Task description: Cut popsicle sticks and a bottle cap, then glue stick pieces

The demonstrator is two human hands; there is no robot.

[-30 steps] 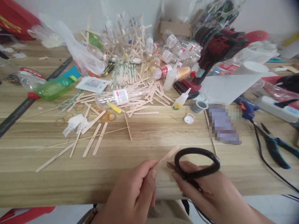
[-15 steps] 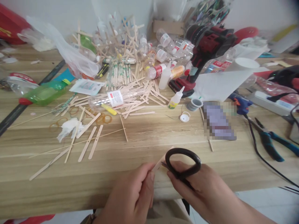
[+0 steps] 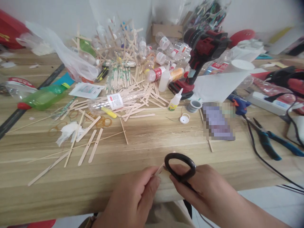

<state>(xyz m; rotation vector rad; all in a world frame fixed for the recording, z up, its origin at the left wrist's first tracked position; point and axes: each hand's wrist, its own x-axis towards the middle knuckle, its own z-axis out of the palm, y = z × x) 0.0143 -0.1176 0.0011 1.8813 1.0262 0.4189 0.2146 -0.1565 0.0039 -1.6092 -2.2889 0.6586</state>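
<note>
At the table's front edge my left hand [image 3: 134, 194] pinches a wooden craft stick [image 3: 159, 169] between thumb and fingers. Close beside it, my right hand [image 3: 209, 188] is closed on black-handled scissors [image 3: 180, 155]. One handle loop stands up above the fingers, and a short dark metal part shows beside the stick. Most of the scissors is hidden by the hand, so I cannot tell whether the metal touches the stick. Farther left lie several loose craft sticks [image 3: 87, 148], two of them with small holes near the middle.
A red and black drill [image 3: 201, 47] stands behind a glue bottle [image 3: 175, 100] and a small tub [image 3: 194, 106]. Pliers [image 3: 268, 144], a hot glue gun [image 3: 238, 104] and a cable are at right. Plastic bottles, rubber bands and piled sticks [image 3: 152, 95] cover the back and left.
The view has shifted slightly, so things on the table sit a little farther left. The scissors' loop has moved slightly left and down; both hands keep their hold.
</note>
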